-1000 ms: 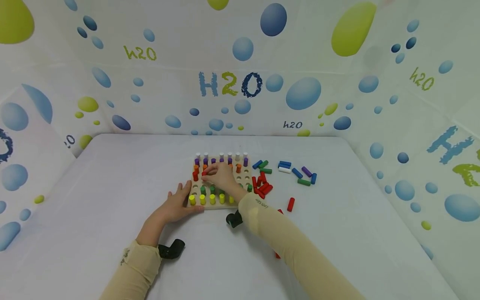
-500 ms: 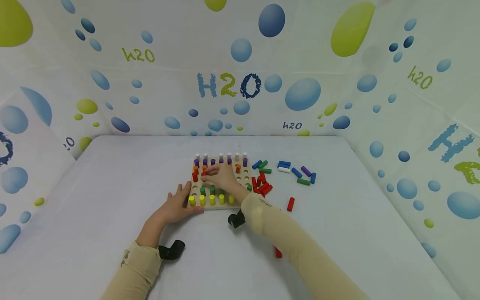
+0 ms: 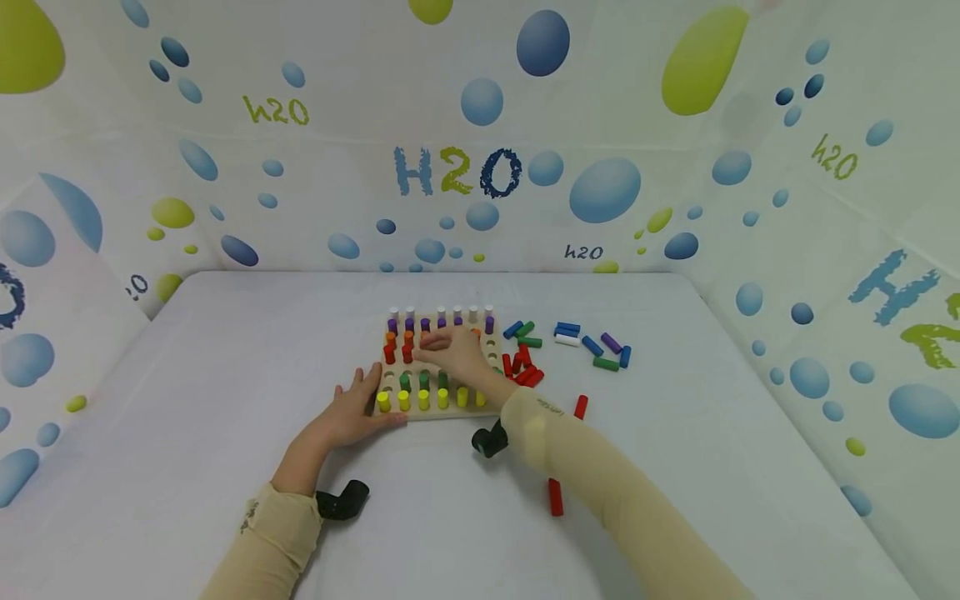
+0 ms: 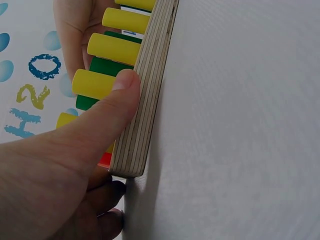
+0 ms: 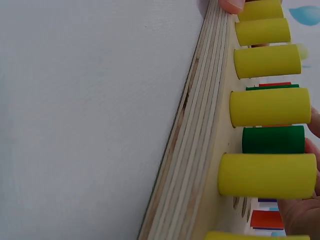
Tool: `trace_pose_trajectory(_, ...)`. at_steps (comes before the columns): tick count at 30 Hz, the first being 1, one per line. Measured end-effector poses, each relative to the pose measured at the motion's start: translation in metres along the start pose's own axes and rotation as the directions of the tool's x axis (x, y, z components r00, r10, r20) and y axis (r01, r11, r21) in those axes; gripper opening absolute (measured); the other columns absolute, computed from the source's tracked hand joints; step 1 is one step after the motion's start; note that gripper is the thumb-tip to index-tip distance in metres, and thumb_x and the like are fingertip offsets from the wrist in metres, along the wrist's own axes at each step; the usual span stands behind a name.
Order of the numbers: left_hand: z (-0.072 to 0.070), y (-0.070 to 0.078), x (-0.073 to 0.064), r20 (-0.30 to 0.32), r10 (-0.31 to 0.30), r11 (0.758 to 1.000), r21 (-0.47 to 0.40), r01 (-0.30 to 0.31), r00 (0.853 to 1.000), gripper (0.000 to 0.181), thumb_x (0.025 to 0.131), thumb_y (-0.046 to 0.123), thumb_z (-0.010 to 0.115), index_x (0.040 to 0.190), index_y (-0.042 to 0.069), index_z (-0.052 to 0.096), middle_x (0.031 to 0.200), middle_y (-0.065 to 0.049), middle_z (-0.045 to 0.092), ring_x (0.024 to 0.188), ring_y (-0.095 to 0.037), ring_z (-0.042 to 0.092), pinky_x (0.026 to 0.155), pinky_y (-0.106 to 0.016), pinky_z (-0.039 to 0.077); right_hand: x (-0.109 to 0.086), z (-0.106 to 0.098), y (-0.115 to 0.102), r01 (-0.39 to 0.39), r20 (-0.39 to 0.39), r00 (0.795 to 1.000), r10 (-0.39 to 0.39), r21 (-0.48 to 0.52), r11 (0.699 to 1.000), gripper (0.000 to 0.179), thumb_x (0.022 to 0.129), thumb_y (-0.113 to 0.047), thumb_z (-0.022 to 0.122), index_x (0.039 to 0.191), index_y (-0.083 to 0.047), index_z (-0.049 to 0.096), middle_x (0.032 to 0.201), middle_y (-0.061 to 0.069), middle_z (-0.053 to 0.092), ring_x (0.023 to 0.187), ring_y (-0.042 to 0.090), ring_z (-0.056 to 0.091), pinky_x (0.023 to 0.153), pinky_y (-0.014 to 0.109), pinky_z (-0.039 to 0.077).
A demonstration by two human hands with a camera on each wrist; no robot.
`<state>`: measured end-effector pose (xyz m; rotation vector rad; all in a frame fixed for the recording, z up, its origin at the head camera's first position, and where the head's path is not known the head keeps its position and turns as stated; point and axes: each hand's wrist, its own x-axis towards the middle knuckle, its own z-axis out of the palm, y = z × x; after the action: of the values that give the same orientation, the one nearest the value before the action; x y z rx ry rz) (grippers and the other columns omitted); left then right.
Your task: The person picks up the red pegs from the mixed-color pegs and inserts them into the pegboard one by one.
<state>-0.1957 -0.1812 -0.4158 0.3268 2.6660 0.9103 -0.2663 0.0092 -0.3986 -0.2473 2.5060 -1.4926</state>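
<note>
Plywood board [image 4: 149, 95] is lying on worktop [image 3: 262, 350]; our left hand [image 3: 351, 415], spread, is bracing its eight-o'clock corner. Right hand [image 3: 455, 356] is hovering above, fingertips apart, nothing visibly pinched. We're counting two upright red pegs [image 3: 407, 355]; loose red pegs [image 3: 527, 375], blue pegs [image 3: 567, 327] are awaiting placement, three o'clock.

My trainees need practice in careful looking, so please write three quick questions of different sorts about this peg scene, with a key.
1. Multiple choice. Seen from the head camera, which colour is the nearest standing row? A white, B yellow, C purple.
2. True or false. Some red pegs lie loose on the table.
3. Fill in the missing word. The person's left grip touches the ____.

Key:
1. B: the yellow pegs.
2. True.
3. Pegboard.
</note>
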Motion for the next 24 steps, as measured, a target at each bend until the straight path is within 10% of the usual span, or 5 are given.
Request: trace_pose_trajectory(24,0.001,0.001,-0.002,-0.009,-0.015,1.0,0.002,0.015,1.0,0.103,0.079,0.051,0.064,0.144,-0.005,0.006,0.147,-0.029,0.009,0.135,-0.043,-0.002,0.105,-0.058,-0.004,-0.024,-0.039,0.019,0.076,0.03,0.997,-0.078,0.047,0.996,0.03,0.082,-0.025,0.069,0.106,-0.007,0.066,0.1,0.001,0.068,0.092,0.013,0.064,0.078,0.024,0.051)
